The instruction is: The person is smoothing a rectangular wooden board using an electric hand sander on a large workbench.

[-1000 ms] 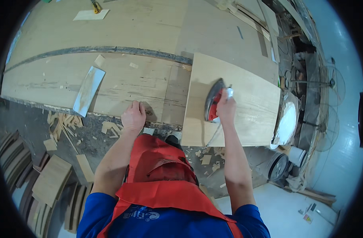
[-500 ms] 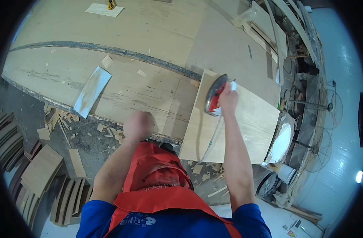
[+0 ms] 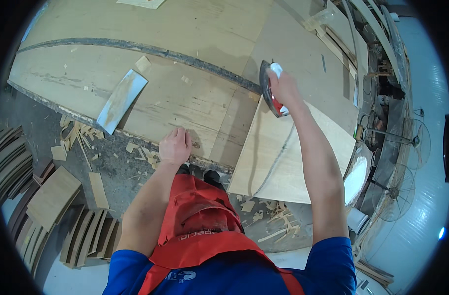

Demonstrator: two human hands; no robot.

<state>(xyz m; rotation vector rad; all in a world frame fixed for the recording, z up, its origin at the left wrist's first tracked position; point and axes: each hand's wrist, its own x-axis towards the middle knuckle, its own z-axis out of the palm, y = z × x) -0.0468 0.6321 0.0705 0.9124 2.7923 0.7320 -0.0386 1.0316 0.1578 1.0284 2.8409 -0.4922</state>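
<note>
My right hand [image 3: 284, 90] is wrapped round the handle of a red and white clothes iron [image 3: 275, 103] with a dark grey soleplate edge. The iron is at the far left corner of a pale plywood sheet [image 3: 295, 152], partly past its edge, tilted on its side in this view. Whether it touches the surface, I cannot tell. A cord [image 3: 279, 158] trails from it across the sheet toward me. My left hand [image 3: 175, 146] rests closed at the near edge of the worktable [image 3: 151, 115], fingers curled, with nothing seen in them.
A whitish strip [image 3: 121, 102] lies on the table to the left, over its near edge. A curved dark strip [image 3: 136, 47] crosses the table. Curved wooden pieces [image 3: 89, 236] stand on the floor at left, near wood scraps [image 3: 77, 140]. Fans [image 3: 394, 191] stand at right.
My right hand has moved the iron away from me, to the plywood sheet's far left corner. My left hand stays near the table edge. The whole view has shifted slightly.
</note>
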